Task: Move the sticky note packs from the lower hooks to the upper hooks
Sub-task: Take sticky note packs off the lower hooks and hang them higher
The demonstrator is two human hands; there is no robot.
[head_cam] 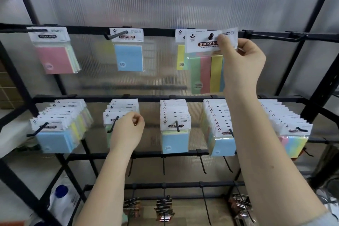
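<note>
Striped pack on upper hook

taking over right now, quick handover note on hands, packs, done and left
Right hand: grip on a striped pack, its hole over the third upper hook, not yet let go.
Left hand: at the front pack on the second lower hook; grip unclear.
Done: upper hooks one to three carry packs.
Left: the fourth upper hook is bare; five lower hooks are full.
</note>
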